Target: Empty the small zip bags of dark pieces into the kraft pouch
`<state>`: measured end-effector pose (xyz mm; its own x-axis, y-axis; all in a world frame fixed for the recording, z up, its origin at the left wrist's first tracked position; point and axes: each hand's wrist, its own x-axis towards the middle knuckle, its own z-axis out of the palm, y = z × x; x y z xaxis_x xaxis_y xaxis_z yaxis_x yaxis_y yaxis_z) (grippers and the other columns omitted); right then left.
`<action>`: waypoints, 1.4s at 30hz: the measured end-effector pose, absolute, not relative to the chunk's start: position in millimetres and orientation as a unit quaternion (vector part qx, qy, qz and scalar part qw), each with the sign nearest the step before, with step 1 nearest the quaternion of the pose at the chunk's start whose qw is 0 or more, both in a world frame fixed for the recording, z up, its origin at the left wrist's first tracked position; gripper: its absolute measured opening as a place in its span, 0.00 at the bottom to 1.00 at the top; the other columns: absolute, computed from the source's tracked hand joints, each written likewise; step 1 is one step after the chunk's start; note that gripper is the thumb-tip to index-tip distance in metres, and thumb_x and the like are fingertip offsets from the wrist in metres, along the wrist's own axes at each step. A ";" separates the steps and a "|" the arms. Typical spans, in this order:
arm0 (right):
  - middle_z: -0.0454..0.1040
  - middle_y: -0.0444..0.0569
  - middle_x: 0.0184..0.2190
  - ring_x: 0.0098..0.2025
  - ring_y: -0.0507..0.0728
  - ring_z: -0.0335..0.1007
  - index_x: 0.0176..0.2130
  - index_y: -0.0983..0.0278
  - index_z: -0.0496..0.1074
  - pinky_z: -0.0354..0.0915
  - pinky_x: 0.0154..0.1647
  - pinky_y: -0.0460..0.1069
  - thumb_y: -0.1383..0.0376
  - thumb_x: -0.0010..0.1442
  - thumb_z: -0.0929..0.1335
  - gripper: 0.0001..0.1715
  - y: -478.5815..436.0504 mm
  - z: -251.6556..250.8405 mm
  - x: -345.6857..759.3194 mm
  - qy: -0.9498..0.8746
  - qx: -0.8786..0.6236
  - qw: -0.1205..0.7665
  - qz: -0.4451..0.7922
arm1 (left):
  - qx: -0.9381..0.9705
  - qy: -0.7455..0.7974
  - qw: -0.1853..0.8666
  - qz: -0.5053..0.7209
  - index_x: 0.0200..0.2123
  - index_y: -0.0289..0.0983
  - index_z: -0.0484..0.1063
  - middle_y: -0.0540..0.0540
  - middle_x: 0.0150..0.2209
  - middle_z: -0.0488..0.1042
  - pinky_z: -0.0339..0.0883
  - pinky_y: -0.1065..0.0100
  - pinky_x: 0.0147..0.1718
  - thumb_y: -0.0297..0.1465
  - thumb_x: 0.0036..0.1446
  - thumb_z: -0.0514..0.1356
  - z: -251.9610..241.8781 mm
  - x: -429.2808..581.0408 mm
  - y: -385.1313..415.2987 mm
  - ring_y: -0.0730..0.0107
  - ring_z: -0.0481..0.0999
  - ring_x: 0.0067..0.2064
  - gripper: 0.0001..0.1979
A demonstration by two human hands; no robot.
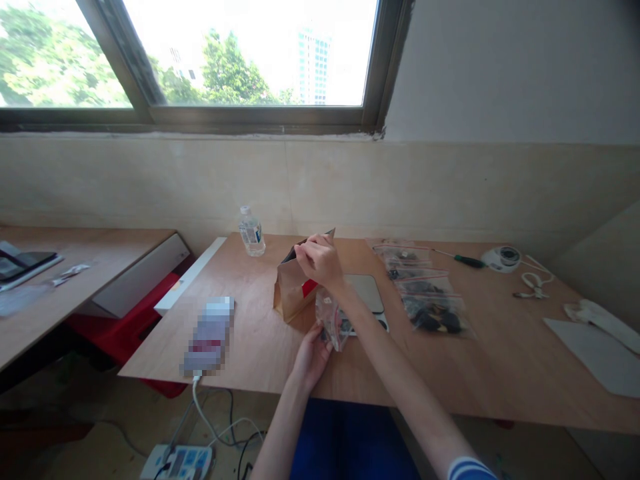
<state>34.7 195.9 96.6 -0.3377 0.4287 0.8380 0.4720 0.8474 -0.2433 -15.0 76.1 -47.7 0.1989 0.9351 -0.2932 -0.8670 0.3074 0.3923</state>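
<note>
R hand point(320, 261) is up at the top edge of a brown paper bag point(291, 293), thumb and fingers pinched on the rim where the bag's mouth gapes open; the bag stands upright near the middle of the wooden table point(250, 347), w/ a red patch showing on its side just below the wrist. L hand point(311, 357) sits lower, at the table's near edge, fingers curled up around the bottom of a small clear zip bag point(333, 323) (red seal strip, dark bits inside, too small to tell what). That zip bag hangs just beside the paper bag, on its right, partly in front of a flat grey scale point(369, 293). Further right lie more zip bags of dark parts point(425, 293), then a green-handled screwdriver point(465, 261). A water bottle point(251, 231) stands behind the paper bag, well apart from it. A blurred phone point(210, 333) lies to the left, w/ a white cable running off the edge.
</note>
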 end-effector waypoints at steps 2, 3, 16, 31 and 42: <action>0.70 0.47 0.24 0.35 0.56 0.63 0.25 0.62 0.66 0.55 0.45 0.52 0.64 0.63 0.59 0.17 189.7 102.2 41.9 -0.821 -0.265 0.505 -0.015 | 0.067 0.245 0.771 0.584 0.46 0.32 0.68 0.41 0.43 0.76 0.71 0.68 0.43 0.24 0.58 0.53 -48.6 -15.0 76.4 0.66 0.76 0.45 0.13; 0.72 0.48 0.28 0.38 0.56 0.64 0.28 0.62 0.68 0.55 0.46 0.53 0.65 0.62 0.59 0.14 185.1 105.3 47.1 -0.815 -0.266 0.515 -0.008 | 0.065 0.245 0.769 0.586 0.45 0.32 0.69 0.41 0.43 0.76 0.71 0.68 0.42 0.24 0.58 0.53 -49.4 -15.0 76.5 0.66 0.76 0.44 0.12; 0.71 0.47 0.29 0.31 0.56 0.67 0.32 0.61 0.68 0.62 0.33 0.50 0.68 0.56 0.61 0.07 92.1 5.3 129.7 -0.591 -0.490 0.566 0.300 | 0.175 0.280 0.699 0.634 0.47 0.39 0.71 0.45 0.50 0.73 0.68 0.73 0.43 0.28 0.54 0.60 -10.5 -6.3 80.0 0.71 0.75 0.45 0.15; 0.73 0.47 0.41 0.42 0.55 0.71 0.44 0.59 0.67 0.67 0.43 0.49 0.56 0.56 0.66 0.16 90.9 -6.9 95.9 -0.521 -0.399 0.510 0.556 | 0.390 0.534 0.355 0.661 0.33 0.36 0.73 0.45 0.32 0.76 0.66 0.71 0.33 0.36 0.51 0.62 0.1 -0.8 73.2 0.66 0.76 0.34 0.09; 0.72 0.49 0.48 0.47 0.58 0.70 0.43 0.59 0.70 0.69 0.44 0.53 0.53 0.53 0.68 0.20 98.1 -0.9 84.4 -0.400 -0.360 0.545 0.643 | 0.353 0.454 0.441 0.689 0.44 0.37 0.75 0.42 0.42 0.74 0.62 0.69 0.45 0.27 0.46 0.66 2.0 -1.2 65.3 0.63 0.72 0.44 0.18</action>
<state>84.4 98.1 -0.9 -0.1470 0.9887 -0.0278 -0.4119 -0.0867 -0.9071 -1.2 65.3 2.0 -0.3606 0.9287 0.0865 -0.2874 -0.1989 0.9369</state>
